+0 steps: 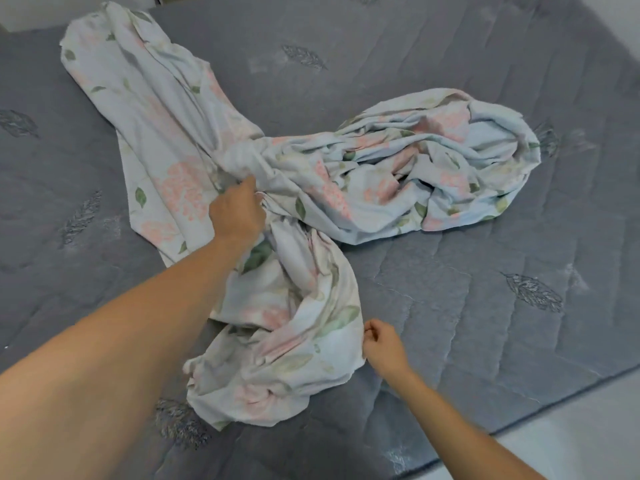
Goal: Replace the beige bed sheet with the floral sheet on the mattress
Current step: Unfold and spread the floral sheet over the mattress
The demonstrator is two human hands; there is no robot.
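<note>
Left hand (239, 211) grips the bunched middle of the floral sheet (398, 174) on the bare grey mattress (485, 289), while my right hand (382, 344) pinches its nearest edge, the bulk lying beyond and rightward.

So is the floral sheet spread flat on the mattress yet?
No, bunched: the floral sheet lies in twisted heaps, most of the grey mattress bare.

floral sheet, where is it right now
In the head view the floral sheet lies bunched on the grey mattress, left of centre, with the left hand gripping its middle and the right hand pinching its near edge.
</note>
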